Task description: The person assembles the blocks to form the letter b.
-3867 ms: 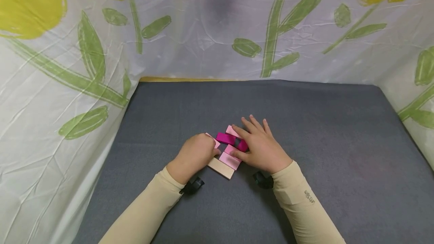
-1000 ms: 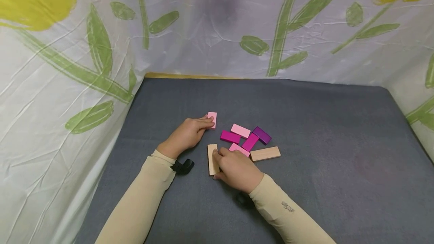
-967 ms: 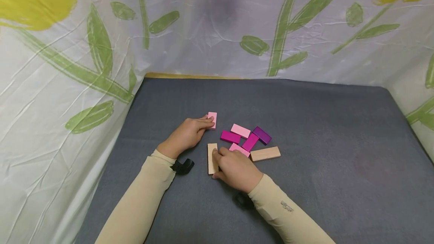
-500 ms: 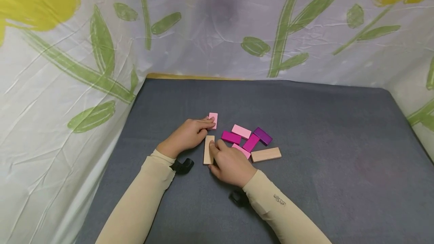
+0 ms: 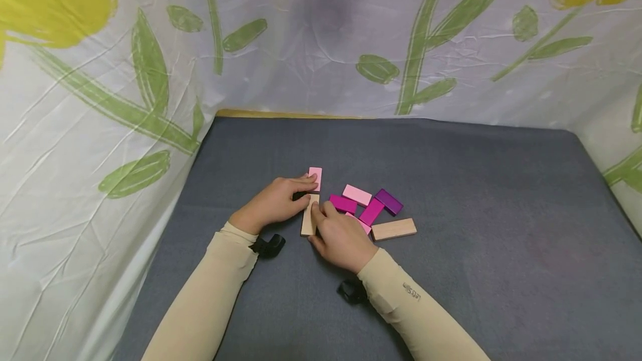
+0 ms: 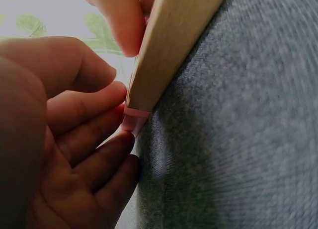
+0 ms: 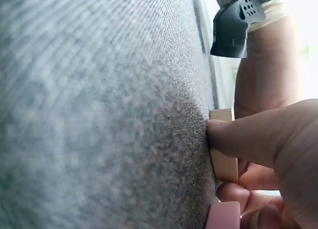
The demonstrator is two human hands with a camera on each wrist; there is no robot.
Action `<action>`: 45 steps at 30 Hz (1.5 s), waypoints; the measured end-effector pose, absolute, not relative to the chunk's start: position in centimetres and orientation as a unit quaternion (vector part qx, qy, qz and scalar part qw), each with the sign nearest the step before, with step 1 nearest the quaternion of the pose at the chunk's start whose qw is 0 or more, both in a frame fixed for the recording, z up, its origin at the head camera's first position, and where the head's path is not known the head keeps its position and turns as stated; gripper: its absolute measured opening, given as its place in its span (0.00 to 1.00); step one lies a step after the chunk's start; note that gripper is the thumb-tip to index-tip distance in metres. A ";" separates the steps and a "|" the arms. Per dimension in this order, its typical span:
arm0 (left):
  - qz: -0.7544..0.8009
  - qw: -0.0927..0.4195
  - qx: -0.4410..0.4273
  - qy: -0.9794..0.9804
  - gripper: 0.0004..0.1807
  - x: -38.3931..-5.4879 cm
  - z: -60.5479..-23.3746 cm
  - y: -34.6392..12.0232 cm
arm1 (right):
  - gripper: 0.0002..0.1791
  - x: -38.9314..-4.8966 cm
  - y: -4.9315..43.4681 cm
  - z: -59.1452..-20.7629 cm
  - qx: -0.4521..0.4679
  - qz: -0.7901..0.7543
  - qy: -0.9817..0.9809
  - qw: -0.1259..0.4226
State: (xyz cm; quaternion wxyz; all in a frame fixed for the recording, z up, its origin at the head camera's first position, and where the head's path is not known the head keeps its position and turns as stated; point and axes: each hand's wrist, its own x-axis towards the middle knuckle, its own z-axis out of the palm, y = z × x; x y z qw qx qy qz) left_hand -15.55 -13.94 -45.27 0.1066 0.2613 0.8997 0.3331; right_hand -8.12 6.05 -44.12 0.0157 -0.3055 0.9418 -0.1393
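Note:
My left hand (image 5: 276, 199) rests its outstretched fingers on a small pink block (image 5: 315, 172) lying flat on the dark cloth. In the left wrist view the fingertips touch that pink block (image 6: 134, 120), and the thumb is beside a plain wooden block (image 6: 174, 40). With thumb and forefinger my right hand (image 5: 346, 243) pinches the wooden block (image 5: 307, 226), whose far end meets the pink block's near end. The right wrist view has the thumb against the wooden block (image 7: 226, 167); the other fingers are partly hidden.
Right of the hands lie a magenta block (image 5: 343, 204), a pink block (image 5: 357, 194), a second magenta block (image 5: 371, 212), a purple block (image 5: 389, 201) and another wooden block (image 5: 394, 229). Another pink block (image 5: 362, 224) is partly covered by the right hand. Flowered sheeting (image 5: 301, 60) surrounds the table.
The right hand has slid the wooden block forward and slightly left until it meets the pink block. The left hand has stayed at the pink block this past second. Earlier, both hands were among the clustered blocks.

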 end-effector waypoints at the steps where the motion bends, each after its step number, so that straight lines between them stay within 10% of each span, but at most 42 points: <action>1: 0.335 0.107 0.262 0.899 0.22 -15.5 -45.2 -13.9 | 0.37 -8.1 6.0 -44.2 -0.306 -0.138 0.942 0.014; 45: 0.295 0.083 0.267 0.914 0.24 -15.5 -45.3 -13.4 | 0.27 -7.6 8.8 -42.4 -0.303 -0.197 0.932 0.009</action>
